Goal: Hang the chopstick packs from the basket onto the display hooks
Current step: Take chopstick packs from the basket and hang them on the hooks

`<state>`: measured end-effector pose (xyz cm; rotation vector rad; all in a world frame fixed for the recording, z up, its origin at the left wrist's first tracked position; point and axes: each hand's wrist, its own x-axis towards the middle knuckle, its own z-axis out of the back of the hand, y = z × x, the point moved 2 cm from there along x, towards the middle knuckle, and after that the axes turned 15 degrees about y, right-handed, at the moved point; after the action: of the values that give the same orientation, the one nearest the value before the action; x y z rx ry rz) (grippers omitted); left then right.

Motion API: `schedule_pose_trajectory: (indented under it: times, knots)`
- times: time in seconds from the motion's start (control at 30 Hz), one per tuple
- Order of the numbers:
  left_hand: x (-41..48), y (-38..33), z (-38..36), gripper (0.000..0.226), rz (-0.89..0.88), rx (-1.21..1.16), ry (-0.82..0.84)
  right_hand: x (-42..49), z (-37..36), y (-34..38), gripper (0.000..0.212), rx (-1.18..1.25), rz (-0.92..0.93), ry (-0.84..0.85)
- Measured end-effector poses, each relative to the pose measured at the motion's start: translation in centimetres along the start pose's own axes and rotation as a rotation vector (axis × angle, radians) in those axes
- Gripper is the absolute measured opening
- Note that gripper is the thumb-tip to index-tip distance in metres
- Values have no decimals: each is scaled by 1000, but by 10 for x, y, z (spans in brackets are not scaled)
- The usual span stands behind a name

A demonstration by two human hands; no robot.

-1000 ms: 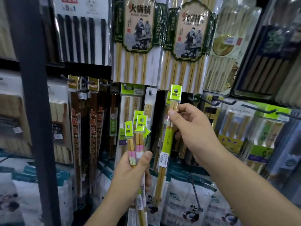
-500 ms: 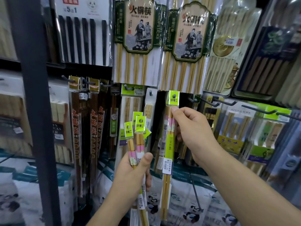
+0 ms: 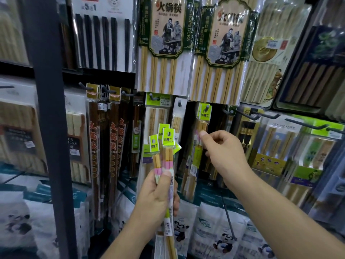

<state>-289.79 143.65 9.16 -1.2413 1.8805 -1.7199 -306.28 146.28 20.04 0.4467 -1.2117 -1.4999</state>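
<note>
Pinches with right grip [image 3: 224, 152] a pack [image 3: 205, 119] just under its green header, thumb tip on the front, fingers curled close behind, nearly closed. Shows that header threaded on a dark hook [image 3: 206, 108] in the lower row, beneath the bamboo sets [image 3: 216, 79], sticks hanging down behind the knuckles. Clutches in left grip [image 3: 156, 199] a bundle [image 3: 167, 146] of further packs, wrapped tight at the pink bands, thumb laid across the front, green headers fanned upward, stick ends running down past the wrist. Holds bundle upright, left of and lower than the hung pack, clear of the right grip. Differs from a second ago: had the pack then tilted in front of the hook, lower end swung toward the left grip. Had it upright half a second ago, hole at the hook's tip. Has it now pushed farther back along the hook, hanging straight. Keeps bundle and left grip much as before
</note>
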Motion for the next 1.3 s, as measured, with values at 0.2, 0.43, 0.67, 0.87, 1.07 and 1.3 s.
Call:
schedule_pose_trajectory:
  times: [0.2, 0.43, 0.67, 0.87, 1.07, 1.3]
  knots:
    - [0, -5, -5, 31, -22, 77, -26, -28, -18, -3, 32, -2, 27, 170]
    - [-3, -8, -14, 41, -87, 84, 2, -37, -31, 6, 19, 108, 100, 250]
    - [-1, 2, -8, 37, -20, 32, -28, -28, -13, 20, 28, 130, 199, 127]
    - [2, 3, -2, 34, -48, 86, -59, -7, 4, 40, 35, 124, 251, 18]
    - [1, 0, 0, 51, -45, 46, -13, 1, 4, 39, 38, 143, 255, -9]
    - [2, 1, 0, 48, -46, 10, 19, 6, 3, 32, 37, 95, 190, -17]
